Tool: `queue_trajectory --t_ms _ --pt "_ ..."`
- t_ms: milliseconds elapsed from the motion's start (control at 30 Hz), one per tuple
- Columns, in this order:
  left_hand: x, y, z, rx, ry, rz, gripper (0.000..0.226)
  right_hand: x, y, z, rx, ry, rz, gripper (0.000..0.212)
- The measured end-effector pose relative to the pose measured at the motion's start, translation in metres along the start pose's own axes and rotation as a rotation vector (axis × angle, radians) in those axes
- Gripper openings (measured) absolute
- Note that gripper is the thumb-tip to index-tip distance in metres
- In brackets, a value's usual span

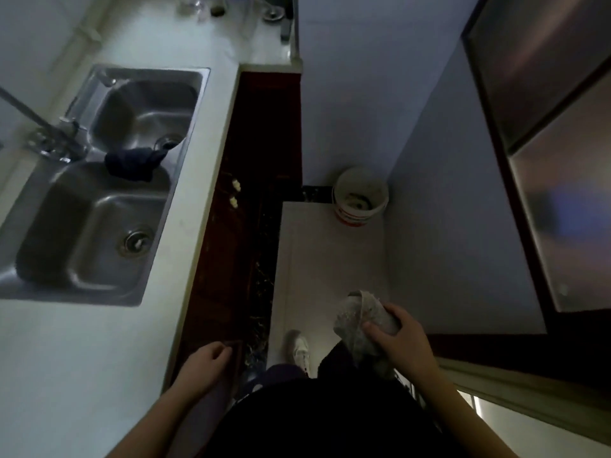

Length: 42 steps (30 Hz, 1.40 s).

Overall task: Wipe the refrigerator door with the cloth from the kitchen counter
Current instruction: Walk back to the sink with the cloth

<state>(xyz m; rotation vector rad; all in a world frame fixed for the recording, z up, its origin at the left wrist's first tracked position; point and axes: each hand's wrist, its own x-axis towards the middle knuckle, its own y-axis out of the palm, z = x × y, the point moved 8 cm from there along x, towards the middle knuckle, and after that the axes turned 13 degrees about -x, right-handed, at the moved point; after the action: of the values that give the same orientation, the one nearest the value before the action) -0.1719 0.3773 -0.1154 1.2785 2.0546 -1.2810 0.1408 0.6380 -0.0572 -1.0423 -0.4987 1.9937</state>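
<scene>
Fingers [221, 351] of the left hand [205, 365] curl loosely inward with nothing between them, the hand hanging just off the front edge of the kitchen counter [99, 358], its bare forearm slanting up from the bottom of the view. Beyond those fingertips, further along the worktop, sits a steel double sink [99, 183] with a dark rag [134, 161] draped over the divider between its two basins and a tap [49, 133] at its far side. Just past the left fingers runs the dark red cabinet front [261, 160] below the counter, and a white shoe [299, 348] stands on the pale floor between the two hands. To the right, the right hand [400, 338] is raised at waist height, wrist bent, thumb and fingers wrapped firmly round a bunched grey cloth [360, 322]; the fabric bulges above the fingertips and a tail hangs below the palm. Well beyond this hand a white bucket [360, 196] stands in the floor corner by the wall. Right of the knuckles and above them rises the refrigerator door [562, 143], grey and sheened, apart from the cloth.
</scene>
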Motion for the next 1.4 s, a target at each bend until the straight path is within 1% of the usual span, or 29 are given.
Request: queue_trajectory --t_ms 100,200,367,500,633,700,767,833,900,967,1100,1167,1267,1400 --pt "0.038 -0.024 -0.058 0.038 0.033 0.03 0.027 0.035 -0.014 0.012 0.021 0.043 -0.017 0.052" --pt "0.079 -0.043 -0.107 0.056 0.061 0.031 0.025 0.079 -0.03 0.027 0.022 0.056 -0.028 0.045" --pt "0.136 -0.068 -0.165 0.012 0.032 -0.006 0.022 0.176 -0.052 0.064 -0.015 0.04 0.0 0.049" --pt "0.161 -0.089 -0.2 -0.039 -0.014 -0.079 0.021 0.257 -0.065 0.113 -0.065 -0.011 0.114 0.058" --pt "0.177 -0.112 -0.219 -0.139 -0.058 -0.174 0.021 0.326 -0.068 0.182 -0.112 -0.146 0.272 0.055" --pt "0.184 -0.124 -0.221 -0.168 -0.083 -0.207 0.02 0.349 -0.066 0.219 -0.106 -0.204 0.337 0.048" --pt "0.193 -0.135 -0.221 -0.166 -0.123 -0.228 0.019 0.37 -0.064 0.254 -0.104 -0.245 0.364 0.044" --pt "0.207 -0.148 -0.221 -0.171 -0.158 -0.247 0.02 0.392 -0.059 0.282 -0.12 -0.279 0.378 0.043" --pt "0.226 -0.161 -0.23 -0.166 -0.156 -0.246 0.022 0.414 -0.055 0.305 -0.135 -0.306 0.367 0.044" --pt "0.249 -0.176 -0.249 -0.151 -0.113 -0.227 0.023 0.433 -0.052 0.324 -0.134 -0.305 0.342 0.043" --pt "0.296 -0.211 -0.307 -0.207 -0.015 -0.211 0.021 0.464 -0.056 0.358 -0.138 -0.297 0.288 0.038" --pt "0.32 -0.23 -0.334 -0.221 0.026 -0.195 0.02 0.473 -0.06 0.381 -0.153 -0.323 0.263 0.036" --pt "0.349 -0.26 -0.37 -0.224 0.1 -0.189 0.019 0.491 -0.064 0.403 -0.118 -0.314 0.23 0.035" --pt "0.371 -0.297 -0.383 -0.286 0.115 -0.236 0.018 0.513 -0.059 0.439 -0.083 -0.324 0.222 0.035"
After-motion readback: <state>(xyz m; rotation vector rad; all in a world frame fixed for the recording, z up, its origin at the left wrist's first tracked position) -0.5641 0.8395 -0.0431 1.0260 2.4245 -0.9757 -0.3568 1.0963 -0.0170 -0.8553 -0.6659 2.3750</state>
